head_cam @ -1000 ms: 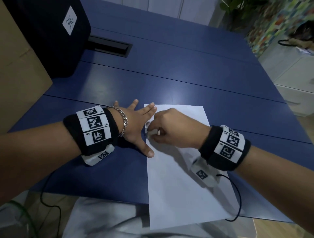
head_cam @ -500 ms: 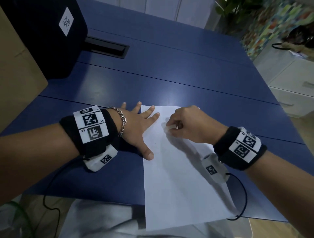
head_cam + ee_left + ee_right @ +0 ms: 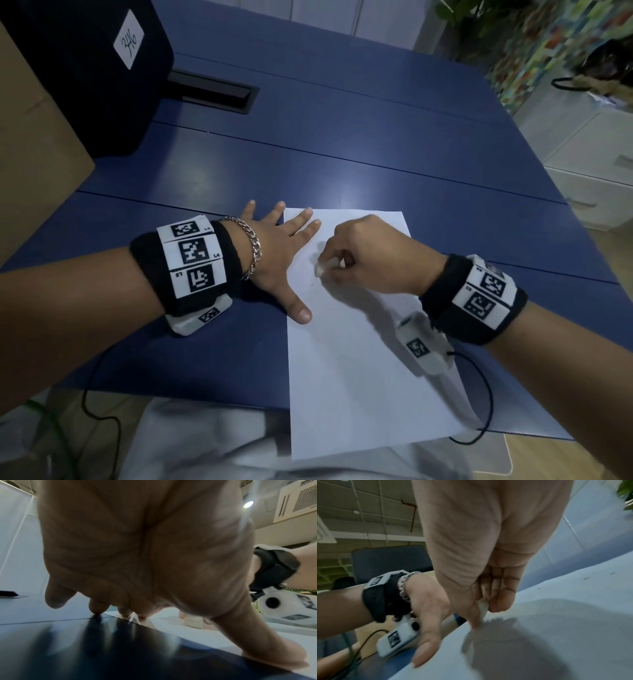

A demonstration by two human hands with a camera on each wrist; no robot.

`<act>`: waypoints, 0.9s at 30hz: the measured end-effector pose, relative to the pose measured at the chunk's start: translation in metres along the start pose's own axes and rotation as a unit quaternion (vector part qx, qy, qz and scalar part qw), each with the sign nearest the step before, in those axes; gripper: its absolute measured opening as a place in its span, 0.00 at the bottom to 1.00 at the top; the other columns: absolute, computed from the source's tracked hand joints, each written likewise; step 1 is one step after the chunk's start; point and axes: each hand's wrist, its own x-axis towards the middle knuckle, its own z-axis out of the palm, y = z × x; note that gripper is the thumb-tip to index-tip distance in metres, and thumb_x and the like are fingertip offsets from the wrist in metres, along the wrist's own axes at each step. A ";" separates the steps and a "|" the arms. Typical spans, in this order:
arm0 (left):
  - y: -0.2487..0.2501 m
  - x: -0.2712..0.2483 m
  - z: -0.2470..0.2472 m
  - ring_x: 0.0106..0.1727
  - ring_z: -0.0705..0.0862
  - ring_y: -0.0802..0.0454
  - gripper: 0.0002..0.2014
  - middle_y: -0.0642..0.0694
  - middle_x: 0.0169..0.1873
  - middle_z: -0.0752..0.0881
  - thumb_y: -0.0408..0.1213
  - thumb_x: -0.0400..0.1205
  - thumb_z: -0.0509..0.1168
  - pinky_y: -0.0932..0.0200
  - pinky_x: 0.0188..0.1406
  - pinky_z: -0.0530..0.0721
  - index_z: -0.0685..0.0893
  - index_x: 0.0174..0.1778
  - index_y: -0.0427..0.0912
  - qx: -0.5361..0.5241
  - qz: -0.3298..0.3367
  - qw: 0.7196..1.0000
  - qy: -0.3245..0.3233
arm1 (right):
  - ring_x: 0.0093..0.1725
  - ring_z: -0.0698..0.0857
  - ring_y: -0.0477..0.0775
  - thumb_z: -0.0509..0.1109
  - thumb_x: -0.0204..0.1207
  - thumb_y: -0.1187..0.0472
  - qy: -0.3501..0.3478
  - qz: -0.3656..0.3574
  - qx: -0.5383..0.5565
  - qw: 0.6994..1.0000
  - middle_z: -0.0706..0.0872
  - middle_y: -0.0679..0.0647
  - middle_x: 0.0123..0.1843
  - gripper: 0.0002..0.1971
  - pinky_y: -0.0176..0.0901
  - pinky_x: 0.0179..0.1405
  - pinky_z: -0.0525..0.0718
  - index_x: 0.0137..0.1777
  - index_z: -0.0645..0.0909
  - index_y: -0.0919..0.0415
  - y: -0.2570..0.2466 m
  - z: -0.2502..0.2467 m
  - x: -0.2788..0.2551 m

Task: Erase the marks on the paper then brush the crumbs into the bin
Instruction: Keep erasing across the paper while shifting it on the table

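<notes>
- Table (image 3: 342, 144), blue: paper (image 3: 359, 377) lies at its near edge, its near end overhanging. A hard stroke could drag the sheet off.
- Left hand (image 3: 274, 260), fingers spread flat, pins the paper's left edge only; the right side could buckle or tear.
- Right hand (image 3: 370, 257) pinches eraser (image 3: 320, 269) on the paper's far part.
- Crumbs barely visible; no bin in view.

1. Blue table (image 3: 342, 164), seams running across it.
2. Black box (image 3: 85, 75) at far left of table, white label (image 3: 129, 38) reading "346".
3. Black slot (image 3: 219, 94) set in the table just right of the box.
4. Cardboard box (image 3: 30, 164) at left edge.
5. White drawers (image 3: 589, 171) off to the right.
6. Green plant (image 3: 472, 24) at top right.
7. Ceiling air vent (image 3: 298, 499) in the left wrist view.
</notes>
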 end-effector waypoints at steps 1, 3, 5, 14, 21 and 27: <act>0.000 0.000 0.000 0.90 0.27 0.39 0.80 0.59 0.87 0.22 0.90 0.54 0.65 0.19 0.84 0.35 0.22 0.88 0.57 0.002 0.001 1.000 0.000 | 0.37 0.79 0.43 0.76 0.76 0.57 0.020 0.012 -0.009 1.000 0.82 0.39 0.37 0.07 0.30 0.38 0.73 0.50 0.94 0.53 0.005 -0.002 0.003; 0.001 0.000 0.000 0.90 0.28 0.39 0.80 0.58 0.87 0.22 0.90 0.54 0.66 0.19 0.84 0.35 0.22 0.88 0.56 0.000 0.001 1.000 -0.001 | 0.39 0.81 0.47 0.74 0.76 0.59 0.048 0.034 -0.026 0.998 0.83 0.41 0.38 0.08 0.27 0.36 0.70 0.51 0.93 0.56 0.010 -0.002 0.005; 0.000 0.001 0.000 0.91 0.28 0.40 0.80 0.58 0.87 0.22 0.89 0.54 0.67 0.19 0.85 0.36 0.22 0.87 0.57 -0.001 0.000 1.000 -0.003 | 0.40 0.84 0.51 0.73 0.76 0.58 0.034 0.027 -0.031 0.999 0.85 0.45 0.40 0.07 0.36 0.37 0.75 0.48 0.92 0.57 0.003 0.002 0.001; 0.001 0.000 -0.002 0.91 0.29 0.41 0.80 0.60 0.87 0.22 0.89 0.54 0.68 0.18 0.85 0.42 0.22 0.87 0.57 -0.004 -0.001 1.000 -0.008 | 0.41 0.83 0.52 0.74 0.76 0.58 0.032 0.037 -0.044 0.998 0.85 0.45 0.40 0.07 0.34 0.36 0.75 0.49 0.92 0.57 0.004 -0.001 0.000; 0.001 0.000 -0.002 0.91 0.29 0.40 0.80 0.60 0.86 0.21 0.89 0.54 0.68 0.16 0.84 0.45 0.22 0.87 0.58 -0.005 -0.001 1.000 -0.011 | 0.41 0.85 0.52 0.74 0.76 0.60 0.018 0.044 -0.033 0.998 0.86 0.45 0.41 0.08 0.35 0.37 0.76 0.50 0.93 0.56 0.010 -0.009 0.002; 0.001 0.001 -0.002 0.91 0.29 0.37 0.78 0.59 0.86 0.20 0.88 0.54 0.69 0.13 0.82 0.45 0.21 0.85 0.66 -0.006 -0.004 1.000 -0.015 | 0.39 0.82 0.49 0.75 0.74 0.60 -0.065 -0.008 -0.013 0.998 0.85 0.46 0.41 0.05 0.41 0.43 0.79 0.47 0.93 0.54 -0.007 -0.007 -0.011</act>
